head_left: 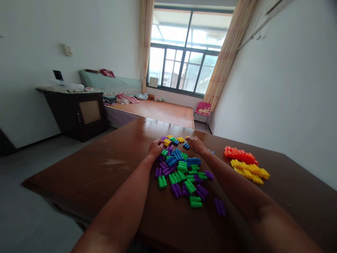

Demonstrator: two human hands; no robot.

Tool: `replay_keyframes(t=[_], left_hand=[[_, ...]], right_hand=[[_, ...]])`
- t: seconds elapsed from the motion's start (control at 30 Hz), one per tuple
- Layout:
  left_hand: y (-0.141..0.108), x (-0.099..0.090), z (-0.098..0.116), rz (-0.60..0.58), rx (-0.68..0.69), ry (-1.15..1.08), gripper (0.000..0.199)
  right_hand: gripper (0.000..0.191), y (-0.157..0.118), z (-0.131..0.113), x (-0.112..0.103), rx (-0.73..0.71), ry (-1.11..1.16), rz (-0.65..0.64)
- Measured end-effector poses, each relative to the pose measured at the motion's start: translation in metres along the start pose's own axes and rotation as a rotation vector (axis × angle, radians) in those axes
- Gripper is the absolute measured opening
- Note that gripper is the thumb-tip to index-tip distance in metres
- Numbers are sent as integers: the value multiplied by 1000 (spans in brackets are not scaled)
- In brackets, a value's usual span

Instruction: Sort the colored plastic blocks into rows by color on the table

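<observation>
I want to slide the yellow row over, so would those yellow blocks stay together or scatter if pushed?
The yellow blocks look like small, stiff plastic, so probably light. They lie side by side on the smooth wooden table, so they would likely slide easily. Whether they are joined cannot be told; loose ones may scatter.

No text, label, number or sign is readable anywhere here.

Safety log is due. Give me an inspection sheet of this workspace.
Surface: brown wooden table, glossy, pale scuffs on its left part.
Job's things: mixed pile of blocks, green, purple, blue, a few yellow; orange row and yellow row lie apart at right.
Clutter: nothing seen.
Grips: left hand and right hand rest on the pile's far edge; grip unclear.
Cables: nothing seen.
Surroundings: dark cabinet, bed, window, pink chair.
</observation>
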State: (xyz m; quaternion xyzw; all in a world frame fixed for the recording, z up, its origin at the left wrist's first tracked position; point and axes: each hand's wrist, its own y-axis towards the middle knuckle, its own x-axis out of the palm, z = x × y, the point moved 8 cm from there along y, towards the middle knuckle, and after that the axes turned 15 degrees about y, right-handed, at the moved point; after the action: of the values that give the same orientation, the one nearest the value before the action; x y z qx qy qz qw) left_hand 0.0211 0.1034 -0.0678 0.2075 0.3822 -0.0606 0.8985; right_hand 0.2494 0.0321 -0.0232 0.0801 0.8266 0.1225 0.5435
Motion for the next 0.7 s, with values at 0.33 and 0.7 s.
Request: replay_keyframes(t=[0.33, 0.7], left_hand=[[-5, 3, 18, -25, 165, 98, 40], [-2, 7, 16, -21, 199, 181, 29]], right_hand=[[39, 64, 15, 43, 116, -22, -100], [33, -8, 9, -53, 2, 243, 112]])
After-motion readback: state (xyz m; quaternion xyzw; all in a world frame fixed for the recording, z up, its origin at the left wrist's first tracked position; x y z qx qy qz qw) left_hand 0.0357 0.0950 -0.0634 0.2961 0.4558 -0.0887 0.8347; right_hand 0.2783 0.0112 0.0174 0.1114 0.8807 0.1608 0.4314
